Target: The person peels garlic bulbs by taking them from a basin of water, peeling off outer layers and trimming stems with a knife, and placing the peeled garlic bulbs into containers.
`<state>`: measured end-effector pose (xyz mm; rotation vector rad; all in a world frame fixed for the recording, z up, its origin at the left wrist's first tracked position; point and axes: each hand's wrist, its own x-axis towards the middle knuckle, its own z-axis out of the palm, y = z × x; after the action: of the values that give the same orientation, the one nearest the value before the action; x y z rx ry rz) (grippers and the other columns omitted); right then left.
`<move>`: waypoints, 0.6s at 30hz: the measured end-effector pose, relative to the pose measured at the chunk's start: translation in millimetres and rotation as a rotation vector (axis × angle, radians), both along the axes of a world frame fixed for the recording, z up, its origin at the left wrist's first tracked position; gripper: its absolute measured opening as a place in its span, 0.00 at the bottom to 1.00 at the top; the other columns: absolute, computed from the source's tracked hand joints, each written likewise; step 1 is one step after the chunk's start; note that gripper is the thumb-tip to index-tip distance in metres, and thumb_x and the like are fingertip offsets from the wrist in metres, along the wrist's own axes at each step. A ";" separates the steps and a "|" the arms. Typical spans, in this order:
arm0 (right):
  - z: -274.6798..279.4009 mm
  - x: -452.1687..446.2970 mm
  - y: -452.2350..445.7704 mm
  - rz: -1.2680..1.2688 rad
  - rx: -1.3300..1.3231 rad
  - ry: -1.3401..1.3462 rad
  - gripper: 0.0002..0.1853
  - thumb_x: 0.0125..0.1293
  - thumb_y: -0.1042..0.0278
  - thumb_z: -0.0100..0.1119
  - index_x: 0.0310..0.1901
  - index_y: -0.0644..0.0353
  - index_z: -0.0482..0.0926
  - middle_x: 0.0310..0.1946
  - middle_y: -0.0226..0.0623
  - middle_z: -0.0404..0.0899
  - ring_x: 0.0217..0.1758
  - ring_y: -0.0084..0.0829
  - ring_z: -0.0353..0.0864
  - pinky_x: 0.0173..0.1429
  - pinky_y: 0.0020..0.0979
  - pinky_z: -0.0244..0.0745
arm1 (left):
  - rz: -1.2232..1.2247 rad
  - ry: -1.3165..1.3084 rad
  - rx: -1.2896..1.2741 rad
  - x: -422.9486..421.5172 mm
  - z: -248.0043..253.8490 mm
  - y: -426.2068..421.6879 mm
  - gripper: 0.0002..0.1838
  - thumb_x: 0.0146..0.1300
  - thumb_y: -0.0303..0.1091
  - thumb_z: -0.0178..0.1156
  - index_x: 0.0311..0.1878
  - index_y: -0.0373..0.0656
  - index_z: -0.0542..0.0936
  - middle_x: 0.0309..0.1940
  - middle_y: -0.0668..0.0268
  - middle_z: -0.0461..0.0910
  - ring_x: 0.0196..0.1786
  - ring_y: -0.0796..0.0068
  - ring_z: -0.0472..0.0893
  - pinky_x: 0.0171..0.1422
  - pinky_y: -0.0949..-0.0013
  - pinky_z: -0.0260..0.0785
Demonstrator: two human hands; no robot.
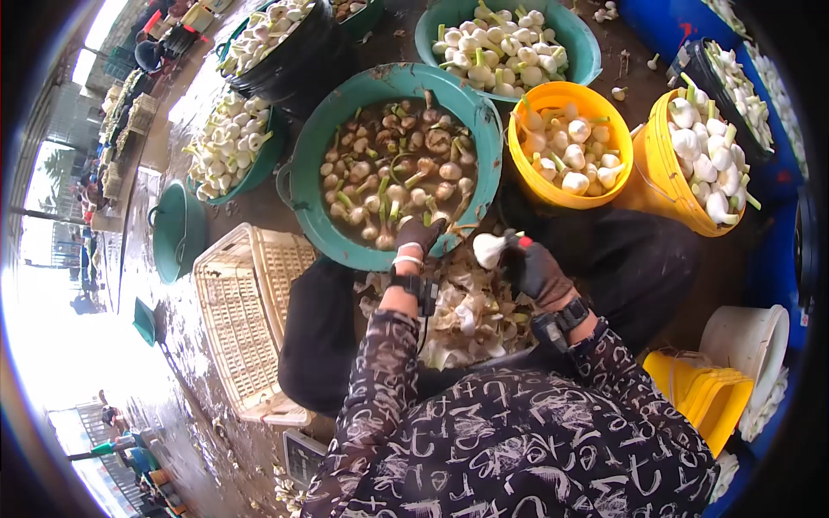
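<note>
My left hand (420, 235), in a dark glove, reaches over the near rim of a large green tub (302, 164) of murky water and unpeeled garlic bulbs (413, 164). Its fingertips are at the bulbs, and what they hold, if anything, is hidden. In my right hand (540, 272), also gloved, is a clean white garlic bulb (489, 250), with something small and red by the fingers. Below both hands, loose peels (471, 315) lie heaped between my knees. A yellow bucket (527, 177) with white bulbs stands just beyond my right hand.
Another yellow bucket (672, 198) of garlic is at the right, near blue containers (777, 250). A green basin (580, 73) of bulbs stands at the top. Left of me are a cream crate (233, 319) and a green bucket (179, 229). Stacked yellow buckets (699, 401) sit at lower right.
</note>
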<state>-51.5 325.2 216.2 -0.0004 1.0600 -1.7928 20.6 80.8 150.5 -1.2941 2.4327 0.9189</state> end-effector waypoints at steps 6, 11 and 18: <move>45.2 -42.0 -2.0 -0.131 -0.229 -0.445 0.39 0.60 0.28 0.40 0.45 0.63 0.76 0.31 0.35 0.79 0.32 0.27 0.77 0.34 0.28 0.72 | -0.020 -0.021 0.126 -35.7 -60.1 -10.0 0.47 0.38 0.63 0.66 0.55 0.32 0.72 0.53 0.43 0.73 0.57 0.50 0.73 0.60 0.61 0.65; 5.9 -17.0 -15.6 -0.008 0.250 -0.036 0.37 0.62 0.30 0.41 0.44 0.63 0.76 0.27 0.32 0.78 0.25 0.24 0.75 0.30 0.25 0.70 | 0.109 0.576 0.644 -0.4 -139.8 -30.2 0.25 0.50 0.46 0.65 0.46 0.37 0.76 0.39 0.60 0.78 0.40 0.67 0.76 0.45 0.68 0.70; 17.0 -15.8 -16.8 0.039 0.274 -0.051 0.32 0.64 0.35 0.42 0.43 0.63 0.77 0.26 0.32 0.77 0.24 0.23 0.75 0.30 0.25 0.72 | -0.461 0.345 0.627 -3.9 33.1 -19.2 0.21 0.59 0.46 0.59 0.47 0.38 0.79 0.42 0.57 0.81 0.42 0.67 0.79 0.46 0.67 0.71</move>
<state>-67.4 308.3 233.3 0.1897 1.2521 -1.5919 16.7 61.7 183.5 -0.3640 2.2143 1.6637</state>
